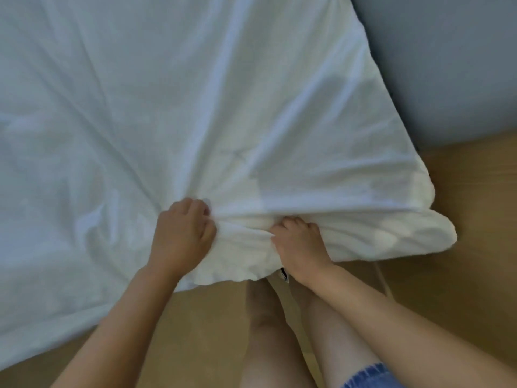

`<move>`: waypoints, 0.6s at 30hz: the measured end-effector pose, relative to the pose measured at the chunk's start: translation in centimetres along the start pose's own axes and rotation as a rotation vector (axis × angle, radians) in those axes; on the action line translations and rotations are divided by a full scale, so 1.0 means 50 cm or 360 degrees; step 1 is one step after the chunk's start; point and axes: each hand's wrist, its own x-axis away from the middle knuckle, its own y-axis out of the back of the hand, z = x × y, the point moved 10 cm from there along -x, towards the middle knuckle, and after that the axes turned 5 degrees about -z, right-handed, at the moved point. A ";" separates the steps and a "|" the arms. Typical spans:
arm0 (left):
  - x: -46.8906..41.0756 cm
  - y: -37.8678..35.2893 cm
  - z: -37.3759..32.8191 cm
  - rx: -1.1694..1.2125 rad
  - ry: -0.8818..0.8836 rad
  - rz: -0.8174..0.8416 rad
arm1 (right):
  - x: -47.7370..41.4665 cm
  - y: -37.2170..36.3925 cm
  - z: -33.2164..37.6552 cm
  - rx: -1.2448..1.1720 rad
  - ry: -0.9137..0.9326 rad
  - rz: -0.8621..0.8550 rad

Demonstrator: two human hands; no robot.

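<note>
My 2 hands bunch the near edge of the white duvet (223, 107), which spreads away from me over the wooden floor (461, 275). My left hand (181, 233) clutches a fold; my right hand (299, 242) digs in, fingertips buried. A small dark tag (284, 275) peeks beneath, unreadable.

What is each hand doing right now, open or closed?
Left hand: closed, fingers curled round a bunch of the white duvet near its edge.
Right hand: closed, fingers gripping the same duvet's near edge.
</note>
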 end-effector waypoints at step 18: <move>0.244 -0.037 0.178 0.1104 0.1600 -0.0777 | -0.040 0.035 0.238 -0.0187 0.0380 -0.0243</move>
